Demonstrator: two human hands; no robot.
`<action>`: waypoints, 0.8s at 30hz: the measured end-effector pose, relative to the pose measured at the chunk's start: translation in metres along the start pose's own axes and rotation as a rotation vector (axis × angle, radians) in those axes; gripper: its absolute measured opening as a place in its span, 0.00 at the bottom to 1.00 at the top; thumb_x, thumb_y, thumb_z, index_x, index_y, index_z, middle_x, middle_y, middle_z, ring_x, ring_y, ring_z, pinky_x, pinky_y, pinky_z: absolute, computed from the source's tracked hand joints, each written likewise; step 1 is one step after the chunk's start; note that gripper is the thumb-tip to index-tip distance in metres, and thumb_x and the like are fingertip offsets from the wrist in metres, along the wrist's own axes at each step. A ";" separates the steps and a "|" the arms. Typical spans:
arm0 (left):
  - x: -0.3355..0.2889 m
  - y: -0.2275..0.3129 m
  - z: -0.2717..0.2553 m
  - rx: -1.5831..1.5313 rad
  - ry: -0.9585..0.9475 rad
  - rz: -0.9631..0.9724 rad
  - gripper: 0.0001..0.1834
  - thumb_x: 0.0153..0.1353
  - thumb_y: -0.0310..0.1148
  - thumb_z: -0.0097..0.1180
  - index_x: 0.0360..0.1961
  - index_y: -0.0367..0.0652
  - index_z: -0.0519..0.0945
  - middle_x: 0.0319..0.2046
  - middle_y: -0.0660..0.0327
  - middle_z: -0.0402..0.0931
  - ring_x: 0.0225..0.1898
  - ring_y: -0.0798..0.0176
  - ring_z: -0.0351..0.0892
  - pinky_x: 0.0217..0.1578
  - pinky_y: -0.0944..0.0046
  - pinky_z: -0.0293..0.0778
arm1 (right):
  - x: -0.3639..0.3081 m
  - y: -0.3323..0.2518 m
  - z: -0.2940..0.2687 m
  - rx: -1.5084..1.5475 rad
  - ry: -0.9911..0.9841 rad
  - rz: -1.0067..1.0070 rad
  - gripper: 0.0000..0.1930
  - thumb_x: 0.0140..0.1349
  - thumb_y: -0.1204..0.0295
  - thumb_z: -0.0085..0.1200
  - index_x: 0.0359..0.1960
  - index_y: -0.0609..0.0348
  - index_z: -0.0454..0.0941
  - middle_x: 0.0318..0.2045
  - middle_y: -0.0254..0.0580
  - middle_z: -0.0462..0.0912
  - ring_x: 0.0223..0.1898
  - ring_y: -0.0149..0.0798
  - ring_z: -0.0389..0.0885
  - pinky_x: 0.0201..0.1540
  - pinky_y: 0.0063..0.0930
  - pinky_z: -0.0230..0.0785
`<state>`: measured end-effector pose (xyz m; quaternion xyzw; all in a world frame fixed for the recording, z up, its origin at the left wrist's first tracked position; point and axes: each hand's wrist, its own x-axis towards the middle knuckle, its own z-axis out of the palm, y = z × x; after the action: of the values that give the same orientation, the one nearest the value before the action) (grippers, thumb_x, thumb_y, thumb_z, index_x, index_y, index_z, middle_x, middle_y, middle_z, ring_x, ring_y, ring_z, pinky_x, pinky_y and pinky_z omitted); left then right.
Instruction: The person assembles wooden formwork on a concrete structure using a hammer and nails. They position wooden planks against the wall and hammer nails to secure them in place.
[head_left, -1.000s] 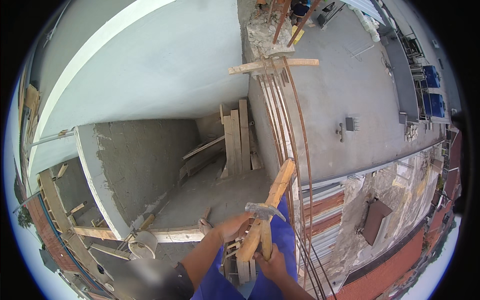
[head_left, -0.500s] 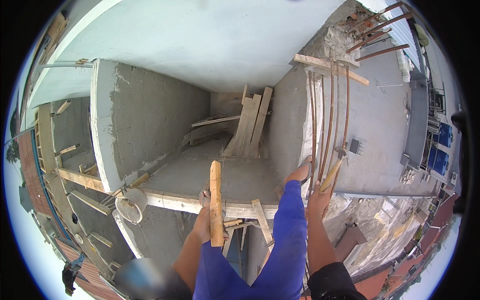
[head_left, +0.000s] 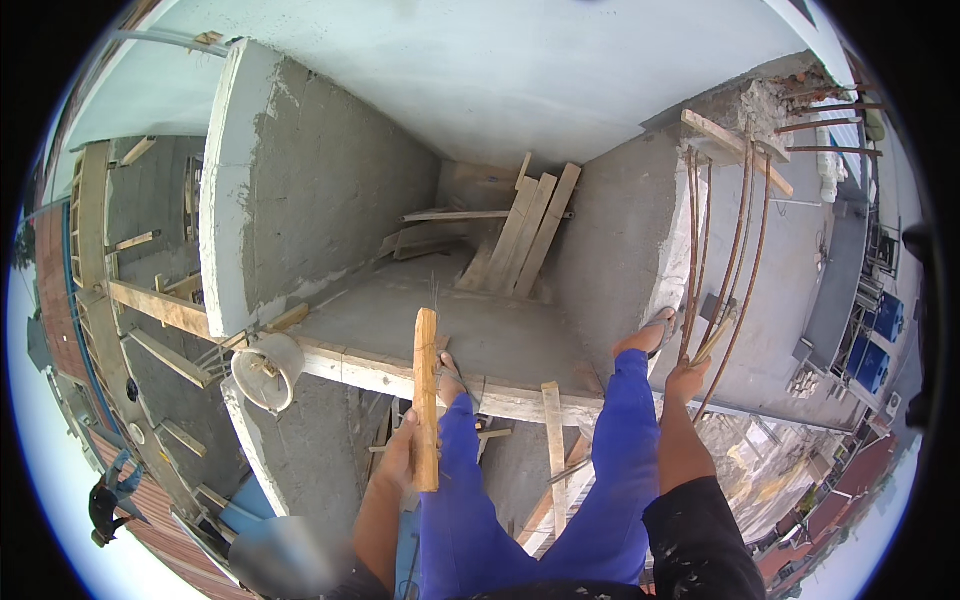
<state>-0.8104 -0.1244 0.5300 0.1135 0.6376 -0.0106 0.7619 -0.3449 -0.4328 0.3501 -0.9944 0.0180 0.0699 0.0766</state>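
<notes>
My left hand [head_left: 402,448] is closed around a short, rough length of timber [head_left: 426,395], held upright in front of my left leg. In my right hand [head_left: 685,382] is a hammer [head_left: 714,342], gripped by its yellowish handle; its head is partly hidden among the rebar. Several rusty rebar rods [head_left: 742,240] rise beside that hand, and I cannot tell whether it touches them. My sandalled left foot [head_left: 450,378] stands on the ledge of the concrete wall [head_left: 380,368]. My right foot [head_left: 655,335] is at the wall corner near the rods.
Loose planks [head_left: 525,235] lean inside the concrete recess. A white bucket [head_left: 291,352] sits on the ledge at left. One narrow board [head_left: 554,450] leans between my legs over a drop. A crosspiece board [head_left: 735,150] spans the rebar. Another person [head_left: 108,500] is far off at lower left.
The surroundings have shifted in view as my head and body moved. The hammer is lower among the rebar, its head less visible. My left hand still holds the timber.
</notes>
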 end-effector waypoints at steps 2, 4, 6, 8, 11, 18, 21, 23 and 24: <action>0.000 0.019 -0.025 0.213 0.035 0.098 0.42 0.69 0.60 0.55 0.75 0.47 0.61 0.45 0.59 0.76 0.41 0.61 0.78 0.43 0.58 0.79 | 0.006 0.012 0.007 -0.024 -0.010 -0.033 0.32 0.66 0.68 0.61 0.68 0.66 0.63 0.53 0.70 0.81 0.55 0.68 0.81 0.57 0.55 0.72; -0.002 0.041 -0.057 0.259 0.037 0.086 0.44 0.67 0.57 0.60 0.76 0.46 0.59 0.47 0.59 0.75 0.42 0.63 0.78 0.44 0.60 0.79 | 0.015 0.023 0.012 -0.006 -0.009 -0.072 0.28 0.64 0.68 0.63 0.64 0.61 0.68 0.51 0.65 0.83 0.53 0.65 0.83 0.55 0.54 0.74; -0.005 0.061 -0.090 0.369 0.031 0.108 0.49 0.64 0.53 0.65 0.78 0.45 0.56 0.56 0.55 0.73 0.51 0.60 0.77 0.53 0.58 0.76 | 0.028 0.034 0.016 0.000 -0.011 -0.098 0.22 0.62 0.70 0.64 0.57 0.58 0.74 0.45 0.58 0.86 0.46 0.60 0.86 0.51 0.50 0.77; -0.003 0.070 -0.117 0.691 0.052 0.259 0.53 0.61 0.49 0.70 0.78 0.39 0.54 0.62 0.51 0.70 0.61 0.54 0.73 0.62 0.55 0.71 | 0.042 0.044 0.021 0.066 -0.105 0.000 0.16 0.60 0.72 0.64 0.49 0.56 0.77 0.37 0.50 0.87 0.37 0.52 0.88 0.43 0.45 0.79; 0.007 0.069 -0.145 0.948 0.134 0.395 0.57 0.56 0.42 0.75 0.77 0.34 0.52 0.66 0.45 0.68 0.69 0.48 0.68 0.70 0.54 0.63 | 0.059 0.056 0.025 0.051 -0.152 0.052 0.10 0.58 0.74 0.63 0.41 0.55 0.79 0.29 0.44 0.86 0.29 0.43 0.87 0.36 0.41 0.79; 0.032 0.039 -0.162 1.115 0.366 0.287 0.47 0.55 0.35 0.73 0.70 0.31 0.59 0.58 0.43 0.76 0.59 0.47 0.78 0.61 0.54 0.72 | 0.055 0.051 0.027 -0.054 -0.110 0.026 0.11 0.59 0.70 0.59 0.43 0.54 0.83 0.37 0.50 0.89 0.41 0.53 0.89 0.47 0.46 0.79; 0.032 0.025 -0.169 1.148 0.416 0.261 0.43 0.56 0.35 0.72 0.68 0.30 0.63 0.54 0.43 0.79 0.56 0.48 0.81 0.58 0.55 0.74 | 0.043 0.039 0.023 -0.113 -0.015 -0.024 0.08 0.60 0.70 0.58 0.40 0.54 0.83 0.37 0.52 0.89 0.42 0.57 0.88 0.47 0.49 0.78; 0.030 0.013 -0.178 1.179 0.435 0.226 0.42 0.57 0.36 0.72 0.67 0.30 0.64 0.54 0.42 0.78 0.56 0.45 0.81 0.58 0.53 0.74 | 0.037 0.031 0.020 -0.122 0.018 -0.043 0.07 0.60 0.70 0.58 0.39 0.54 0.83 0.36 0.53 0.88 0.41 0.59 0.88 0.47 0.50 0.78; 0.030 0.005 -0.183 1.217 0.432 0.232 0.41 0.57 0.37 0.71 0.66 0.29 0.64 0.54 0.41 0.78 0.57 0.44 0.81 0.58 0.52 0.74 | 0.035 0.027 0.020 -0.132 0.023 -0.052 0.07 0.60 0.70 0.58 0.39 0.54 0.83 0.36 0.53 0.88 0.41 0.59 0.88 0.48 0.51 0.78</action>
<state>-0.9813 -0.0810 0.4719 0.5919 0.6402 -0.2639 0.4125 -0.3146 -0.4576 0.3219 -0.9982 -0.0119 0.0573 0.0123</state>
